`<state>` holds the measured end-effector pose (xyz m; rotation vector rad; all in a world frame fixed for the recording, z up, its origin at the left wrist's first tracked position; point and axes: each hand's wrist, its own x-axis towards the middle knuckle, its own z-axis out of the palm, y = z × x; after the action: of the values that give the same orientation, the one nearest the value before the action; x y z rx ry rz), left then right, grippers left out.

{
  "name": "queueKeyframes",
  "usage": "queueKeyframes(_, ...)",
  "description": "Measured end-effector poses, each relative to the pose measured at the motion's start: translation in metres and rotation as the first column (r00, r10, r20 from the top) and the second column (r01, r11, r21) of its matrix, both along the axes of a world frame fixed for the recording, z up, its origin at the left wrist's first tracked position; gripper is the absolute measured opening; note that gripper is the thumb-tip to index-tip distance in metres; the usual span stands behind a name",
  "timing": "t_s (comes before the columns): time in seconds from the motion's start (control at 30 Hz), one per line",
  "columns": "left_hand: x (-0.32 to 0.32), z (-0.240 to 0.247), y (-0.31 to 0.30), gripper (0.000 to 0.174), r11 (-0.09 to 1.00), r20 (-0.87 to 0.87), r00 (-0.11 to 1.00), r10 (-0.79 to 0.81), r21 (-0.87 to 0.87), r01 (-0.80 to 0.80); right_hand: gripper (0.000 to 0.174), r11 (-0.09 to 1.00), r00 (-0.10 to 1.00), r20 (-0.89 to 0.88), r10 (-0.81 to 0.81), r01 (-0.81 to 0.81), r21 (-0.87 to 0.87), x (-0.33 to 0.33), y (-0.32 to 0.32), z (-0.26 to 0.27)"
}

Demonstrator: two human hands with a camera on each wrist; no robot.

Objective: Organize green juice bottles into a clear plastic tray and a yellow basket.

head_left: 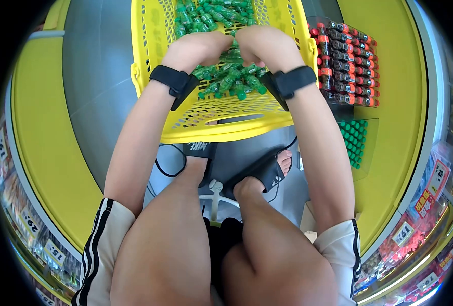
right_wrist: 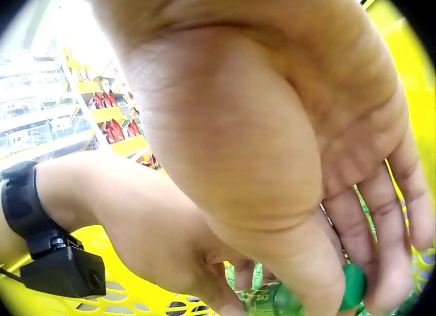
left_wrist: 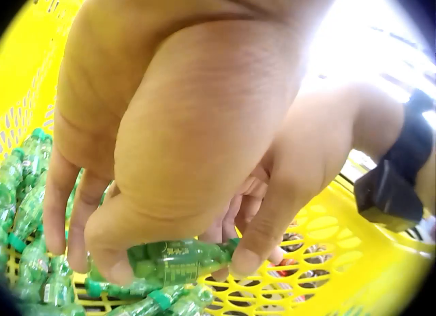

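Over the yellow basket (head_left: 247,131), my left hand (head_left: 198,48) and right hand (head_left: 264,46) meet at one small green bottle (left_wrist: 178,260). The left wrist view shows it lying sideways, with my left thumb and fingers pinching its body at one end. At its other end my right thumb and fingers grip around the green cap (right_wrist: 353,287), which shows in the right wrist view. Part of the bottle is hidden behind the thumbs. Beneath my hands, many more small green bottles (head_left: 229,81) lie loosely heaped in the basket.
Dark bottles with red caps (head_left: 351,66) stand stacked in rows to the right of the basket. Closer to me, green-capped bottles (head_left: 354,140) stand packed together. Yellow ledges (head_left: 37,127) curve along both sides, and shelves with price tags (head_left: 402,233) line the edges.
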<state>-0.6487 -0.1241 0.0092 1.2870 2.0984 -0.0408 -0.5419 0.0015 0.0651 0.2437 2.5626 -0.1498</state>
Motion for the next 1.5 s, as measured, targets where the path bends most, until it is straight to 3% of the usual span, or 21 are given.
queueKeyframes(0.07, 0.000, -0.005, 0.001, 0.040, 0.995, 0.012, 0.999, -0.052, 0.083, 0.050, 0.023, 1.000, 0.982, -0.185, 0.019, -0.022, -0.014, 0.014, 0.004, -0.004)
queueKeyframes(0.1, 0.003, -0.002, 0.001, 0.040, 0.995, 0.013, 0.999, -0.053, 0.082, 0.051, 0.016, 0.995, 0.958, -0.276, 0.074, -0.051, 0.088, 0.024, 0.002, -0.007)
queueKeyframes(0.13, 0.006, 0.002, -0.001, 0.038, 0.987, -0.002, 0.998, -0.062, 0.151, 0.061, 0.016, 0.995, 0.958, -0.276, 0.072, -0.050, 0.087, 0.031, 0.002, -0.010)
queueKeyframes(0.2, 0.014, 0.015, -0.002, 0.035, 0.973, -0.014, 0.997, -0.076, 0.217, 0.077, 0.017, 0.998, 0.868, -0.495, -0.051, 0.029, -0.051, 0.046, 0.003, -0.014)
queueKeyframes(0.27, 0.021, 0.033, 0.005, 0.057, 0.992, -0.016, 0.997, -0.078, 0.094, 0.080, 0.018, 0.999, 0.832, -0.553, -0.040, 0.018, -0.045, 0.059, 0.008, -0.020)
queueKeyframes(0.3, 0.022, 0.030, 0.004, 0.057, 0.992, -0.015, 0.997, -0.081, 0.094, 0.082, 0.018, 0.998, 0.805, -0.590, -0.059, 0.035, -0.053, 0.066, 0.008, -0.018)
queueKeyframes(0.33, 0.023, 0.027, 0.000, 0.058, 0.968, -0.012, 0.994, -0.109, 0.224, 0.109, 0.019, 0.997, 0.776, -0.626, -0.079, 0.052, -0.061, 0.072, 0.004, -0.009)
queueKeyframes(0.4, 0.025, 0.026, -0.002, 0.059, 0.928, -0.013, 0.990, -0.142, 0.347, 0.137, 0.019, 0.991, 0.770, -0.626, -0.126, 0.075, -0.108, 0.085, 0.000, 0.025)
queueKeyframes(0.47, 0.031, 0.032, -0.002, 0.061, 0.868, 0.033, 0.983, -0.181, 0.476, 0.144, 0.031, 0.907, 0.790, -0.444, -0.422, 0.358, -0.223, 0.094, -0.007, 0.053)
queueKeyframes(0.53, 0.039, 0.035, 0.004, 0.057, 0.822, 0.051, 0.974, -0.222, 0.547, 0.158, 0.032, 0.916, 0.771, -0.494, -0.401, 0.354, -0.190, 0.108, -0.008, 0.065)
queueKeyframes(0.6, 0.048, 0.042, 0.008, 0.054, 0.773, 0.065, 0.963, -0.260, 0.612, 0.167, 0.031, 0.833, 0.734, -0.396, -0.552, 0.504, -0.228, 0.119, -0.009, 0.082)
queueKeyframes(0.63, 0.055, 0.048, 0.010, 0.049, 0.753, 0.063, 0.957, -0.284, 0.632, 0.182, 0.017, 0.907, 0.684, -0.598, -0.418, 0.356, -0.226, 0.131, -0.007, 0.077)
queueKeyframes(0.8, 0.094, 0.079, 0.018, 0.039, 0.736, 0.116, 0.948, -0.297, 0.660, 0.150, 0.021, 0.760, 0.605, -0.460, -0.650, 0.532, -0.373, 0.182, 0.000, 0.096)
queueKeyframes(0.87, 0.103, 0.082, 0.020, 0.035, 0.712, 0.021, 0.947, -0.321, 0.664, 0.227, 0.028, 0.664, 0.532, -0.400, -0.746, 0.557, -0.498, 0.205, 0.001, 0.092)
queueKeyframes(1.0, 0.128, 0.086, 0.025, 0.027, 0.601, -0.045, 0.936, -0.348, 0.756, 0.260, 0.026, 0.561, 0.439, -0.354, -0.826, 0.572, -0.599, 0.245, 0.009, 0.077)
queueKeyframes(1.07, 0.141, 0.086, 0.030, 0.026, 0.451, -0.153, 0.918, -0.366, 0.834, 0.319, 0.029, 0.373, 0.322, -0.216, -0.922, 0.582, -0.723, 0.266, 0.010, 0.067)
queueKeyframes(1.1, 0.148, 0.092, 0.031, 0.026, 0.536, -0.144, 0.914, -0.380, 0.771, 0.344, 0.029, 0.338, 0.284, -0.206, -0.936, 0.577, -0.743, 0.275, 0.007, 0.066)
queueKeyframes(1.13, 0.155, 0.091, 0.035, 0.026, 0.534, -0.138, 0.911, -0.390, 0.772, 0.345, 0.029, 0.332, 0.276, -0.203, -0.939, 0.584, -0.741, 0.284, 0.005, 0.064)
queueKeyframes(1.2, 0.167, 0.090, 0.042, 0.025, 0.427, -0.192, 0.880, -0.434, 0.816, 0.389, 0.030, 0.261, 0.212, -0.163, -0.964, 0.613, -0.746, 0.303, 0.004, 0.056)
queueKeyframes(1.4, 0.213, 0.080, 0.059, 0.035, 0.392, -0.242, 0.803, -0.545, 0.773, 0.499, 0.028, 0.277, 0.183, -0.208, -0.961, 0.635, -0.721, 0.362, -0.004, 0.023)
queueKeyframes(1.5, 0.234, 0.067, 0.067, 0.061, 0.425, -0.094, 0.784, -0.613, 0.798, 0.428, 0.027, 0.233, 0.111, -0.219, -0.969, 0.698, -0.677, 0.379, -0.011, 0.025)
